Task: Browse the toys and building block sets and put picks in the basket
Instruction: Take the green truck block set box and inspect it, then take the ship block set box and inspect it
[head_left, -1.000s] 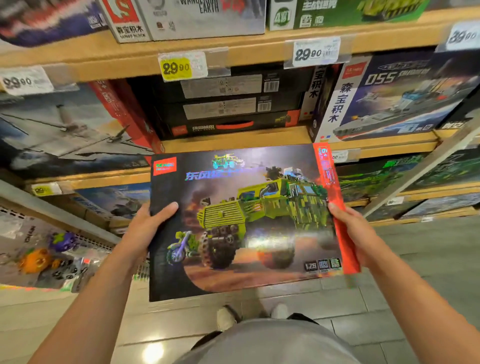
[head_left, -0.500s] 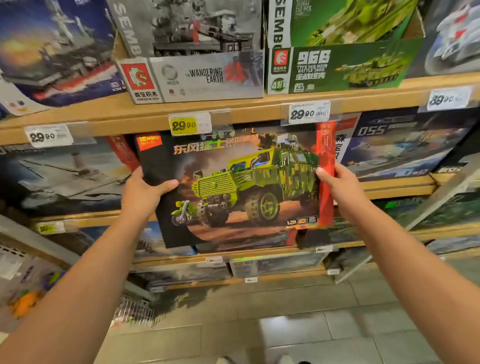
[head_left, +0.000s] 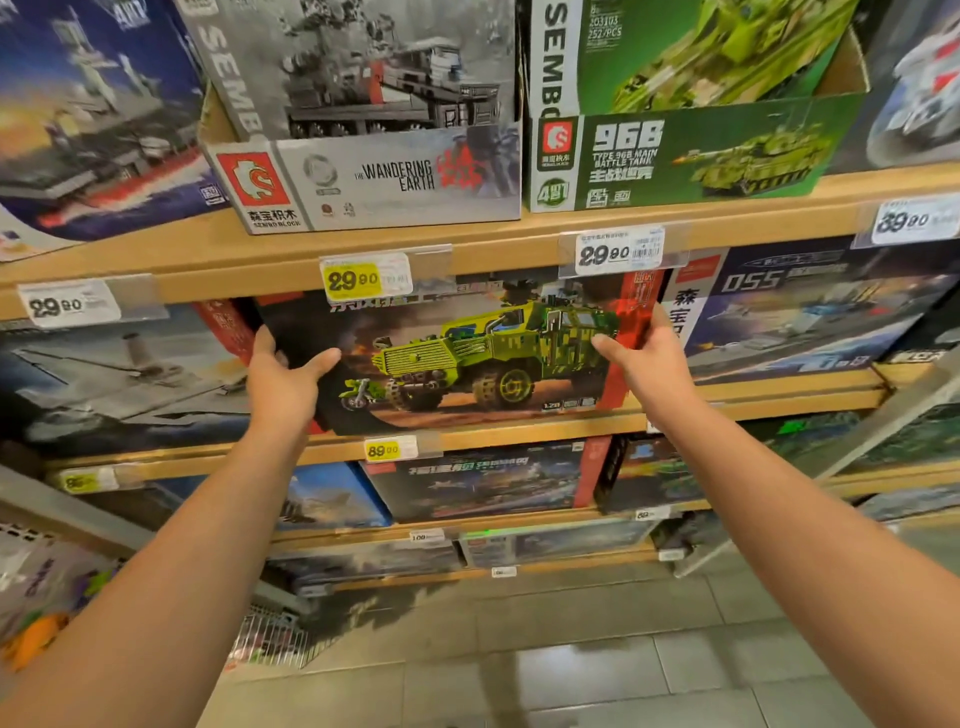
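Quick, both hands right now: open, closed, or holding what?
Left hand: holding the left edge of the green truck box, thumb across its front.
Right hand: holding the same box's right edge.

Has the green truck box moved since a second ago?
Yes. The green truck box went up and back into the shelf, now under the yellow price tag.

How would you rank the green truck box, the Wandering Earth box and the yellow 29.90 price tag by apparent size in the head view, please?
1 and 2. Green truck box and Wandering Earth box: they look alike, and the truck box is partly hidden, so I won't rank them.
3. Yellow 29.90 price tag: clearly smallest.
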